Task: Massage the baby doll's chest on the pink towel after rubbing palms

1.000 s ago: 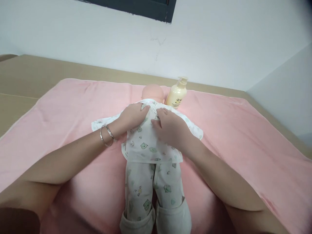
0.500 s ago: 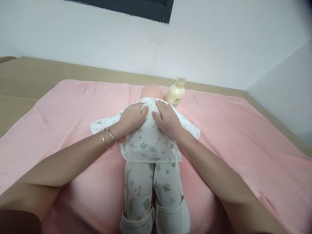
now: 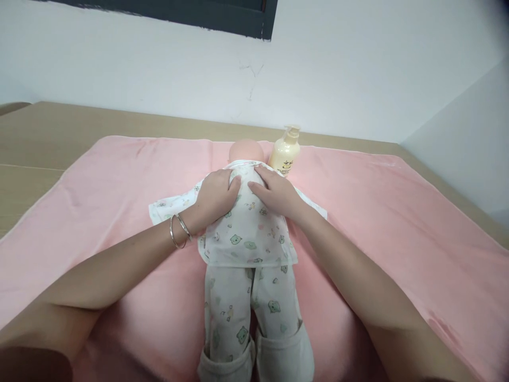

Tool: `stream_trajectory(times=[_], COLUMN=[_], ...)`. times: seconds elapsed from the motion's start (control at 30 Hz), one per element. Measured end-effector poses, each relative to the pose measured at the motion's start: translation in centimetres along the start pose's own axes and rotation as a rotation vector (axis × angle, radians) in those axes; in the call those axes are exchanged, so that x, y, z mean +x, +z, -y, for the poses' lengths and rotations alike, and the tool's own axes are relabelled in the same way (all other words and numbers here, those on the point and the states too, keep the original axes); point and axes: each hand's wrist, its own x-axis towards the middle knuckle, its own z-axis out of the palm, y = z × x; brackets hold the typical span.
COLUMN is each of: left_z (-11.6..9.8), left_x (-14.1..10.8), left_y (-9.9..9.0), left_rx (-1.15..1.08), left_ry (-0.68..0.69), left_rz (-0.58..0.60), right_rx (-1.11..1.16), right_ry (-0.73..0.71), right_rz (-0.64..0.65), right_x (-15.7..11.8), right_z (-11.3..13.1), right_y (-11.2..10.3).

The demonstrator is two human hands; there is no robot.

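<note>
Pink blanket (image 3: 397,212): under doll (image 3: 250,236). Bottle (image 3: 284,155): beside doll's head. Left hand (image 3: 218,193), right hand (image 3: 279,195): on doll's upper back, fingers roughly together, thumbs apart, nothing pinched; pressure best light, even.

Tan tabletop (image 3: 40,135): we see it along the far side and at left and right.
Pink cloth (image 3: 382,212): spread over it, lightly creased.
Clothed doll (image 3: 248,233): lies on the cloth.
Pump bottle (image 3: 283,154): we find it just beside the doll.
</note>
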Motion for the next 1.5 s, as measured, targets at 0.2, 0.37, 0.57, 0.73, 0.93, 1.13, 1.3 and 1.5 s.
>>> stream_trajectory(times=[0.2,0.37,0.57,0.73,0.93,1.13,1.3,1.5], left_z=[-1.3,-1.5,-0.3,-0.3,-1.9,-1.2,-0.3,-1.6], left_x=[-2.4,-3.0,-0.1,0.0,-2.8,-1.6,0.2,-2.4], left_y=[0.7,1.0,-0.1,-0.1,0.7,0.3,-0.1,0.1], left_rx=[0.136,0.039,-0.104,-0.032,0.122,-0.006,-0.026,0.262], left_ry=[0.162,0.147,-0.003,-0.02,0.161,0.096,-0.002,0.235], left_rz=[-0.054,0.021,0.073,0.042,0.014,0.085,0.066,-0.034], right_rx=[-0.007,-0.098,-0.228,-0.216,-0.128,-0.259,-0.327,-0.226], right_ry=[-0.034,-0.013,-0.049,0.005,0.029,0.022,-0.03,0.021], right_rz=[-0.049,-0.009,-0.014,0.037,0.069,0.005,0.004,0.068], right_x=[0.2,-0.1,-2.6,-2.5,-0.3,-1.6,-3.1,-1.2], right_z=[-0.1,0.6,3.0,3.2,1.1,2.3,3.7,2.0], right_y=[-0.1,0.2,-0.1,-1.0,-1.5,-0.2,-0.2,-0.5])
